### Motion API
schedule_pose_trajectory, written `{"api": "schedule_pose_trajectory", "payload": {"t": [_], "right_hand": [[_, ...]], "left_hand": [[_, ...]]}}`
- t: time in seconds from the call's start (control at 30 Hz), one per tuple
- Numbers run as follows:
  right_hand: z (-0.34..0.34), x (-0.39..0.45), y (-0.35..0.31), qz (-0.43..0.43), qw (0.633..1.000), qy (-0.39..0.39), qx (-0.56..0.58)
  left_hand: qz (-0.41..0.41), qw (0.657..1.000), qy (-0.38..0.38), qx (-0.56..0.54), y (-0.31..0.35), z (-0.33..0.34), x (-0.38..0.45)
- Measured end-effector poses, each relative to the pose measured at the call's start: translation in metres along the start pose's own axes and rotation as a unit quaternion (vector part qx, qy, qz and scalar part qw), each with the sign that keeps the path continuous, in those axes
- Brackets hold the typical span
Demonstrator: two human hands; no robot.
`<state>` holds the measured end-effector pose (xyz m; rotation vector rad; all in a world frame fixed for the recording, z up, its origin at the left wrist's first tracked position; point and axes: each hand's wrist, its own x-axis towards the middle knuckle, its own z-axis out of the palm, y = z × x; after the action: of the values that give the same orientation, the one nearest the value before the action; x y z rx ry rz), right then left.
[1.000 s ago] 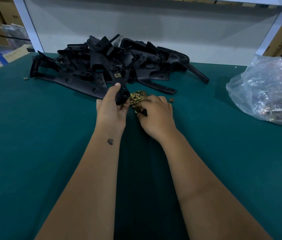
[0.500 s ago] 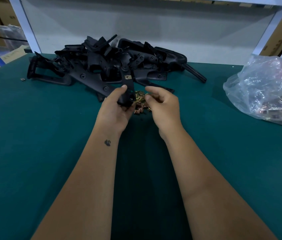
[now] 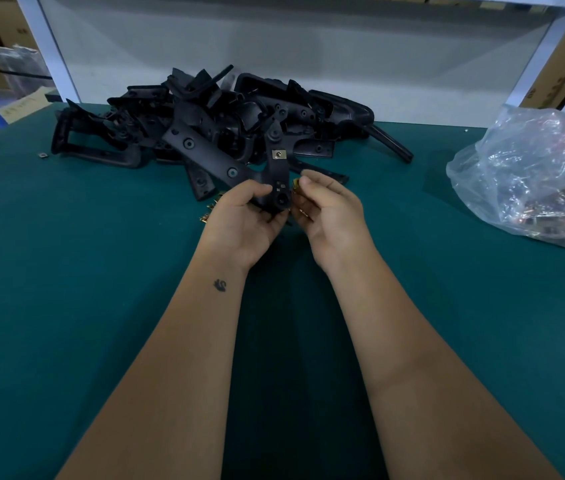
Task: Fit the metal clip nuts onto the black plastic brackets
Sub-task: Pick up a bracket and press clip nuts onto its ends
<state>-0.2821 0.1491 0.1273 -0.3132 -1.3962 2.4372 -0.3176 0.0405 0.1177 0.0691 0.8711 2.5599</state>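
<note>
The left hand [image 3: 244, 216] grips a black bracket [image 3: 276, 174] above the worktop [image 3: 101, 271]; the right hand [image 3: 326, 209] seemingly pinches a clip nut [image 3: 296, 183] beside it.

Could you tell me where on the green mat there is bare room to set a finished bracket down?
Bare mat lies left of the left hand, below the bracket pile. Another patch lies between the right hand and the plastic bag. Around the hands, loose clip nuts crowd it.
</note>
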Motion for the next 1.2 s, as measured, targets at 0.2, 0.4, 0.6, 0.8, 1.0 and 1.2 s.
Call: {"api": "schedule_pose_trajectory", "payload": {"t": [0.2,0.4,0.6,0.8,1.0,1.2], "right_hand": [[0.001,-0.001,0.001,0.000,0.999,-0.015,-0.031],[0.001,-0.001,0.001,0.000,0.999,-0.019,-0.035],[-0.001,0.000,0.000,-0.008,0.998,-0.036,-0.049],[-0.005,0.004,0.000,-0.018,0.996,-0.053,-0.076],[-0.009,0.007,-0.002,-0.010,0.993,-0.072,-0.087],[-0.007,0.004,-0.003,0.007,0.992,-0.094,-0.086]], "left_hand": [[0.009,1.000,0.007,-0.004,0.000,0.001,0.000],[0.011,1.000,0.013,-0.005,0.000,0.002,0.000],[0.009,1.000,0.011,-0.007,0.001,0.002,-0.001],[0.013,1.000,0.001,0.011,0.001,0.003,-0.003],[0.000,1.000,-0.006,0.021,0.001,0.004,-0.004],[-0.003,0.999,-0.025,0.042,0.000,0.005,-0.006]]}}
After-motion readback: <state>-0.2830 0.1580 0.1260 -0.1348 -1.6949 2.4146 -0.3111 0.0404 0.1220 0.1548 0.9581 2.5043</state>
